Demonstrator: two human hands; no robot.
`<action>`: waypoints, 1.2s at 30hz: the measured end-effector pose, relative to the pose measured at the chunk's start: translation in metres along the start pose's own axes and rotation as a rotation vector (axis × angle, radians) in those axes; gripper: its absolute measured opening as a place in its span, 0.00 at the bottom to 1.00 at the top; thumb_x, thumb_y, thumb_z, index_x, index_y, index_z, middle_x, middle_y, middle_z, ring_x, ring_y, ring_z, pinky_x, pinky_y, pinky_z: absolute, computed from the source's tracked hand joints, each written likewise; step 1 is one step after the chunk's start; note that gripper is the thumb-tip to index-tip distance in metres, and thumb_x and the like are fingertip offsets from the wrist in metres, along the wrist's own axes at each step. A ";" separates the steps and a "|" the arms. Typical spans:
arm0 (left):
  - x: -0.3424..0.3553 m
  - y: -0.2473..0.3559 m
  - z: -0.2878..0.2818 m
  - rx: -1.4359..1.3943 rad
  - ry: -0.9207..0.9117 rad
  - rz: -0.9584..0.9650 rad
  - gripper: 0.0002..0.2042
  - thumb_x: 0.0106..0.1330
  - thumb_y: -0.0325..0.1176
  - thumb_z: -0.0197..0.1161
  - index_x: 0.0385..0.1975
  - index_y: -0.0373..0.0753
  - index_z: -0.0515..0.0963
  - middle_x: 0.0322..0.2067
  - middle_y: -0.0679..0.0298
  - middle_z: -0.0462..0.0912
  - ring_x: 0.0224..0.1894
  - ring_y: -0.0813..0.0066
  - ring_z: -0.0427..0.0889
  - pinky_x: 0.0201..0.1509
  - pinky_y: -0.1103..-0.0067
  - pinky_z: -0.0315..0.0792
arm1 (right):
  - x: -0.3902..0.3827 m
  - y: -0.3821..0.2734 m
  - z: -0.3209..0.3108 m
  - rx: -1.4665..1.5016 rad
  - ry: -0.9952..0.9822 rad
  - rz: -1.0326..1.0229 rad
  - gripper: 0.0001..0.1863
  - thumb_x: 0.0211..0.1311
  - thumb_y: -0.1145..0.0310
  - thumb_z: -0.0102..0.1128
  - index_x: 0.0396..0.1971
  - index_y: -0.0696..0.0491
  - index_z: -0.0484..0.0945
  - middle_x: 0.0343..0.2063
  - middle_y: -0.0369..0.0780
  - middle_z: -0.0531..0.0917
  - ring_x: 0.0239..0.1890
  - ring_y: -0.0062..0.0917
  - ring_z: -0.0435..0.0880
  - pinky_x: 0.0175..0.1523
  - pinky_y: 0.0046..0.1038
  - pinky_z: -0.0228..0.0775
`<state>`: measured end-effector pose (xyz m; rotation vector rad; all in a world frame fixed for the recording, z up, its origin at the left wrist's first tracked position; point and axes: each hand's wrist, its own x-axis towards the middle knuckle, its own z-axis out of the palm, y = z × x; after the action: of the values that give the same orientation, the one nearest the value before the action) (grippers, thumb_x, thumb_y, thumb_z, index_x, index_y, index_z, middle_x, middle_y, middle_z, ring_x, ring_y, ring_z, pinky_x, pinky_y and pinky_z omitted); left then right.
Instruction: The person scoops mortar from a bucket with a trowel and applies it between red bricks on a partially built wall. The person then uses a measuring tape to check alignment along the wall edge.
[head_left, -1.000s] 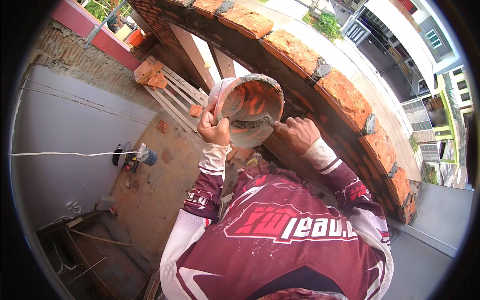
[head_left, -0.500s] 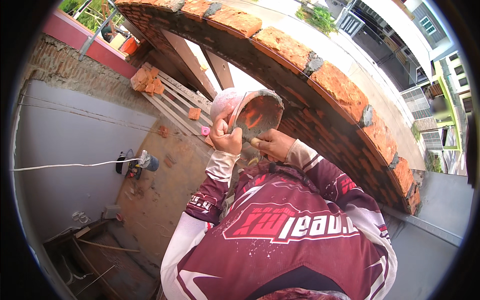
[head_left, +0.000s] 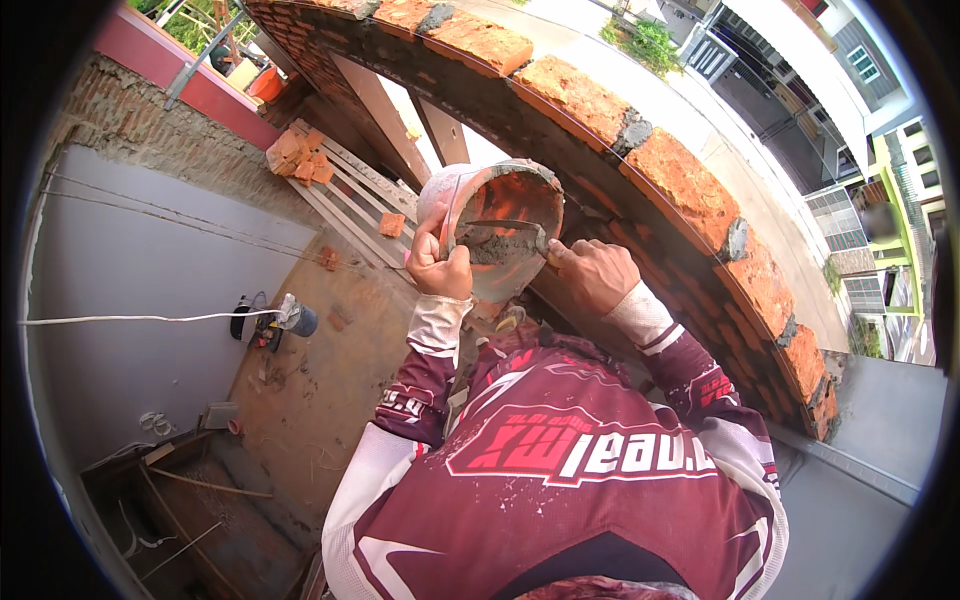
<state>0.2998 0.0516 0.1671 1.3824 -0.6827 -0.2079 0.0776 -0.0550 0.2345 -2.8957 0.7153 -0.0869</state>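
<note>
A whitish plastic bucket is tilted on its side with its mouth facing me; its inside is orange, smeared with grey mortar. My left hand is closed on the bucket's left edge, thumb over the rim. My right hand is closed on a trowel at the bucket's right side; the blade lies across the inside, over the mortar. The trowel's handle is mostly hidden by my fingers. Just beyond the bucket runs a curving brick wall with grey mortar joints and a thin string along it.
Wooden planks carrying broken bricks lie at upper left. The floor below holds a blue bucket and tools. A white cable spans the left side. A street and houses show beyond the wall.
Half a second ago my right hand was lower and further left at the bucket's mouth; it has moved back up and right with the trowel. The bucket has shifted slightly upward.
</note>
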 end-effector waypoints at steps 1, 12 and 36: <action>-0.001 0.002 0.001 0.059 -0.012 0.023 0.08 0.44 0.16 0.54 0.20 0.34 0.63 0.50 0.59 0.84 0.22 0.86 0.61 0.25 0.86 0.60 | 0.001 0.000 -0.002 0.020 0.017 0.038 0.15 0.65 0.64 0.51 0.49 0.51 0.78 0.25 0.43 0.82 0.30 0.39 0.84 0.31 0.39 0.75; -0.022 -0.012 0.002 0.098 -0.062 -0.015 0.06 0.43 0.16 0.55 0.19 0.31 0.65 0.49 0.61 0.85 0.20 0.86 0.55 0.23 0.82 0.54 | 0.017 -0.012 0.041 1.043 -0.620 0.243 0.21 0.71 0.55 0.49 0.38 0.60 0.81 0.21 0.37 0.80 0.17 0.21 0.77 0.26 0.27 0.73; -0.047 -0.083 -0.081 -0.161 0.682 -0.580 0.09 0.43 0.17 0.53 0.15 0.38 0.60 0.22 0.65 0.73 0.23 0.77 0.71 0.30 0.78 0.71 | 0.138 0.069 -0.148 0.235 0.155 0.335 0.19 0.69 0.57 0.49 0.36 0.59 0.81 0.25 0.50 0.82 0.26 0.37 0.84 0.34 0.37 0.75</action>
<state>0.3283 0.1260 0.0711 1.3519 0.3038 -0.2224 0.1543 -0.1998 0.3711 -2.5294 1.1236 -0.3329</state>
